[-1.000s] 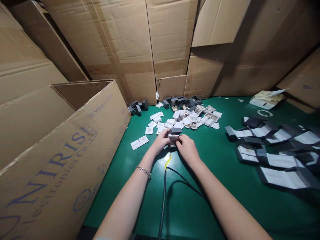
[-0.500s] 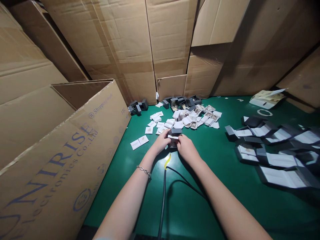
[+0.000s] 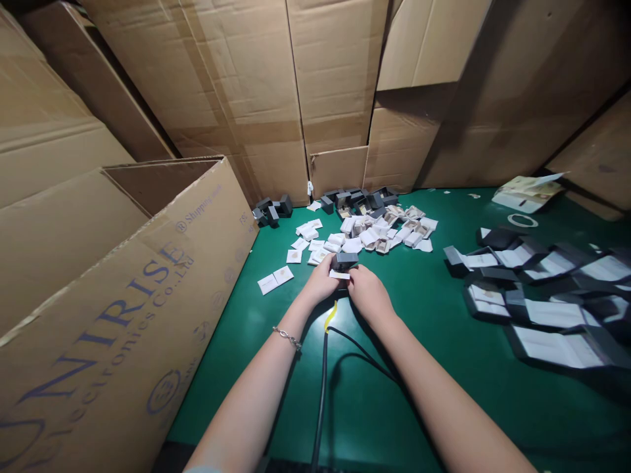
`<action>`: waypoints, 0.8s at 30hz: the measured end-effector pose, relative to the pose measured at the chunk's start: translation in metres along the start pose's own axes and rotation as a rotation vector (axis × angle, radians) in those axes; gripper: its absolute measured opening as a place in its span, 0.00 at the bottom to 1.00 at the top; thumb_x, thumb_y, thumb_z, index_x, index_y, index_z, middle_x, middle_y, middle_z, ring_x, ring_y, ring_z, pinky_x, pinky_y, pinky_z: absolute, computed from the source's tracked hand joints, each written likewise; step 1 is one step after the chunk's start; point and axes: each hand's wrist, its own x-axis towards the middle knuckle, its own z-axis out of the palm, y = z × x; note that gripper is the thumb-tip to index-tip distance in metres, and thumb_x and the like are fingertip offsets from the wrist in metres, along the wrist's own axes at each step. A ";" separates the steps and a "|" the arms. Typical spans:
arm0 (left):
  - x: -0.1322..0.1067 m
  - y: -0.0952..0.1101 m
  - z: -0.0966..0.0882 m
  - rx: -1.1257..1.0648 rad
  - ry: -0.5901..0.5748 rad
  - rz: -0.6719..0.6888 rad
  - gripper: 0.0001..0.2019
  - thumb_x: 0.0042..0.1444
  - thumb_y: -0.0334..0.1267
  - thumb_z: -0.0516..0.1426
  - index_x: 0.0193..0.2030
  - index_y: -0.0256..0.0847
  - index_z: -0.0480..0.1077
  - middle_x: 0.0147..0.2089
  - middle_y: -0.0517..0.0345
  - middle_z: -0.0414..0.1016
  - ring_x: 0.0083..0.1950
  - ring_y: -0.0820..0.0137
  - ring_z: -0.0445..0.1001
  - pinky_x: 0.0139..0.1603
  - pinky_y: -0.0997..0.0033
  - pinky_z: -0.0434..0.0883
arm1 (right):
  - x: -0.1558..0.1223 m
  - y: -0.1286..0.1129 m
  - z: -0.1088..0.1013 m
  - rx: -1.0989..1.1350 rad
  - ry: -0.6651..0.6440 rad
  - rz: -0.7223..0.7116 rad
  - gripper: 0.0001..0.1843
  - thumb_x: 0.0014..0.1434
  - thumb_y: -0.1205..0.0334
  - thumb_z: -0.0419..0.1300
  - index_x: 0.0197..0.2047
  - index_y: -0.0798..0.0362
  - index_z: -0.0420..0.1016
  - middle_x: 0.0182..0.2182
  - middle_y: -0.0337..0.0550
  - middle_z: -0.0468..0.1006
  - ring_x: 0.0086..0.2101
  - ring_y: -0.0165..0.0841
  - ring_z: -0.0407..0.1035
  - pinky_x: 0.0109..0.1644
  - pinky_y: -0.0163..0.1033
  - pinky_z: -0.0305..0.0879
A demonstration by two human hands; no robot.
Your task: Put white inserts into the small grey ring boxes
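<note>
Both hands meet over the green table (image 3: 384, 407), pinched on one small grey box (image 3: 344, 261) with a white card at its lower edge. My left hand (image 3: 319, 282) grips the box's left side, fingers curled round it. On the right side, my right hand (image 3: 367, 291) is closed on it too. A thin bracelet (image 3: 286, 337) circles my left wrist. Just beyond the hands lies a heap of small white cards and inserts (image 3: 374, 235), with several small grey boxes (image 3: 357, 200) behind it.
A large open cardboard carton (image 3: 123, 295) stands at the left. Cardboard sheets (image 3: 335, 85) wall the back. Open grey boxes with white liners (image 3: 537, 295) spread at the right. A black cable with a yellow tag (image 3: 329, 316) runs toward me. A tape ring (image 3: 521, 220) lies far right.
The hands have closed in tighter on the small grey box and shifted slightly toward me; the pale insert seen earlier between the fingers is now mostly hidden, with only a white card edge showing.
</note>
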 end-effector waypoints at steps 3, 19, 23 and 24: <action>0.000 0.004 0.001 0.021 0.015 -0.009 0.22 0.38 0.26 0.59 0.44 0.36 0.66 0.41 0.56 0.72 0.42 0.66 0.69 0.44 0.69 0.66 | 0.000 0.002 0.001 0.052 0.025 -0.003 0.13 0.57 0.70 0.48 0.36 0.54 0.73 0.36 0.47 0.74 0.36 0.34 0.67 0.37 0.36 0.57; 0.000 -0.003 0.003 -0.354 -0.109 -0.098 0.20 0.34 0.23 0.50 0.39 0.37 0.65 0.26 0.65 0.64 0.22 0.81 0.58 0.21 0.79 0.56 | 0.010 0.014 0.005 0.773 0.252 0.260 0.13 0.42 0.55 0.61 0.30 0.52 0.68 0.28 0.38 0.74 0.25 0.30 0.66 0.30 0.34 0.60; -0.001 0.000 0.003 -0.400 -0.115 -0.107 0.19 0.34 0.24 0.51 0.38 0.36 0.64 0.25 0.66 0.63 0.21 0.82 0.57 0.20 0.80 0.55 | 0.014 0.014 0.005 0.869 0.167 0.253 0.15 0.43 0.55 0.59 0.35 0.53 0.71 0.34 0.41 0.76 0.29 0.31 0.68 0.34 0.36 0.63; -0.001 0.001 0.003 -0.398 -0.116 -0.112 0.19 0.35 0.24 0.51 0.38 0.36 0.64 0.25 0.66 0.63 0.21 0.82 0.57 0.20 0.80 0.55 | 0.014 0.014 0.005 0.877 0.151 0.237 0.15 0.43 0.56 0.58 0.35 0.53 0.72 0.34 0.42 0.77 0.30 0.32 0.69 0.35 0.36 0.63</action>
